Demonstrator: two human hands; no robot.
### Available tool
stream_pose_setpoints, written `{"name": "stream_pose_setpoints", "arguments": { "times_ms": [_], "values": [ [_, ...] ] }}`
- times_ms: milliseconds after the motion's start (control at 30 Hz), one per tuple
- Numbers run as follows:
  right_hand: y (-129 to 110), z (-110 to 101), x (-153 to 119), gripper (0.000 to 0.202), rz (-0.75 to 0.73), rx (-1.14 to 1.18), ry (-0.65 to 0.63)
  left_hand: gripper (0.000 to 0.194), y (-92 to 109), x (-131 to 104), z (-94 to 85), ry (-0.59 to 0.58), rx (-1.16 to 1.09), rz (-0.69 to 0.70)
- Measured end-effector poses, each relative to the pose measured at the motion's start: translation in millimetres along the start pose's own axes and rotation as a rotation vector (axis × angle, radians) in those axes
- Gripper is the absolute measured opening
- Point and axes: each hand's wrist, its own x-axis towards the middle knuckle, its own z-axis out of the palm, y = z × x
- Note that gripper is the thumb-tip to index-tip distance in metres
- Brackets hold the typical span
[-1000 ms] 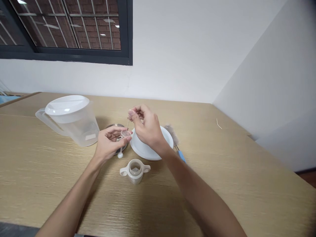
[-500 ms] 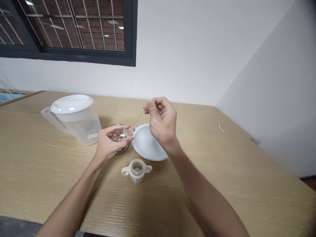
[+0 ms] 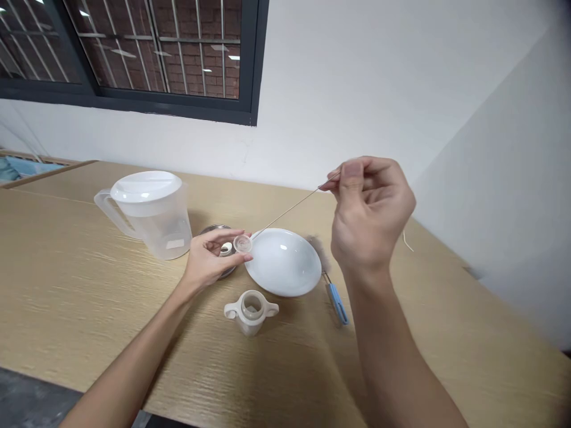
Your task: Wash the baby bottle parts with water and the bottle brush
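Note:
My left hand [image 3: 207, 258] pinches a small clear round plastic piece [image 3: 242, 244] by its edges between thumb and fingers. My right hand [image 3: 372, 208] is raised and grips the end of a thin wire-like rod [image 3: 292, 207]. The rod slants down to the left, its lower tip just beside the clear piece; whether they touch I cannot tell. Below the rod sits a white bowl [image 3: 288, 264]. A pale two-handled cup [image 3: 250, 324] stands upright and uncovered in front of the bowl. Behind my left fingers is a round metal dish [image 3: 213, 228] with a small white part [image 3: 226, 249], both partly hidden.
A translucent lidded pitcher [image 3: 154, 223] stands at the left. Right of the bowl lies a bristle brush with a blue handle [image 3: 338, 304]. A short pale strand [image 3: 407, 242] lies beyond my right wrist, near the wall. A dark-framed window [image 3: 178, 107] is behind the table.
My right hand has moved right and slightly up with the rod, whose tip has left the clear piece's face. The view has shifted, and the brush is now visible.

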Motion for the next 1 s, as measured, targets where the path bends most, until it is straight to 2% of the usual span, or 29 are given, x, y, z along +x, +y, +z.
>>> {"name": "stream_pose_setpoints", "arguments": {
  "times_ms": [267, 467, 667, 833, 1000],
  "values": [
    [0.8, 12.6, -12.0, 0.013, -0.035, -0.031, -0.121, 0.05, 3.0, -0.5, 2.3, -0.006, -0.053, -0.034],
    [4.6, 14.2, -14.7, 0.012, -0.02, -0.024, -0.127, 0.049, -0.5, -0.6, 0.2, -0.012, -0.025, -0.028],
    [-2.3, 13.9, -17.0, 0.012, -0.047, -0.051, -0.16, 0.048, 1.8, -1.6, 1.4, -0.036, -0.052, -0.052],
    [-5.3, 18.9, -24.9, 0.011, -0.022, -0.046, -0.254, 0.047, 4.4, -2.5, 3.2, -0.011, -0.026, -0.077],
    [2.1, 31.3, -41.1, 0.01, 0.027, 0.013, -0.378, 0.047, 4.6, -3.5, 4.6, 0.036, -0.013, -0.081]
  ]
}}
